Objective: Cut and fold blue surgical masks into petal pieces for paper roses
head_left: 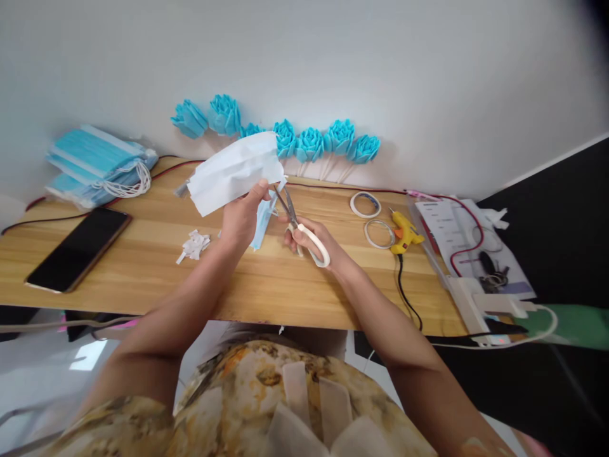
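Note:
My left hand is closed on a face mask, holding it up above the wooden table with its white side toward me. A blue strip of the mask hangs below the hand. My right hand grips white-handled scissors. Their blades are slightly apart and point up-left at the mask's edge beside my left thumb.
A row of blue mask-made flowers leans on the wall. A stack of blue masks and a black phone lie left. White scraps, two tape rolls, a yellow glue gun, papers and keys lie around.

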Motion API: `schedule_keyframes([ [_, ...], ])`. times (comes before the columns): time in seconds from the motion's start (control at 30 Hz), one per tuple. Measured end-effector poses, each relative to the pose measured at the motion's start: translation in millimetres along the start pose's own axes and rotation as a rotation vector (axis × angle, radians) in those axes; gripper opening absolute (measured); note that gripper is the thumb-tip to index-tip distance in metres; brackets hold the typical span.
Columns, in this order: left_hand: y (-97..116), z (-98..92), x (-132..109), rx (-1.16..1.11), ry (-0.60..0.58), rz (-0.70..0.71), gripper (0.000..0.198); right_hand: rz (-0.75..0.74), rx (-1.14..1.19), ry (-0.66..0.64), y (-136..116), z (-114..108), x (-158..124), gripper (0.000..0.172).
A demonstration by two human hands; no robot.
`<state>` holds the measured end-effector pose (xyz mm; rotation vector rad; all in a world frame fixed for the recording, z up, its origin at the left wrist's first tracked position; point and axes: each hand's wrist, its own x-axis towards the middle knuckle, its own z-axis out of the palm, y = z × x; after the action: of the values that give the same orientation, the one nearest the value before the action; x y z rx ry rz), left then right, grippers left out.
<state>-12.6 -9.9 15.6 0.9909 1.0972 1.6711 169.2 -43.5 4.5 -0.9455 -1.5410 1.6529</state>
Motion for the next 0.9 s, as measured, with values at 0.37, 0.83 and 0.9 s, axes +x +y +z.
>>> schedule_keyframes([
  [0.37, 1, 11.8, -19, 0.045, -0.047, -0.041, 0.033, -0.084, -0.097, 0.115, -7, 4, -1, 0.081],
  [0.83, -5, 12.1, -23, 0.112, -0.079, -0.065, 0.035, -0.108, -0.036, 0.167, -6, 1, 0, 0.075],
  [0.9, -6, 12.2, -23, 0.105, -0.068, -0.078, 0.036, -0.103, -0.047, 0.172, -6, 1, 0, 0.076],
])
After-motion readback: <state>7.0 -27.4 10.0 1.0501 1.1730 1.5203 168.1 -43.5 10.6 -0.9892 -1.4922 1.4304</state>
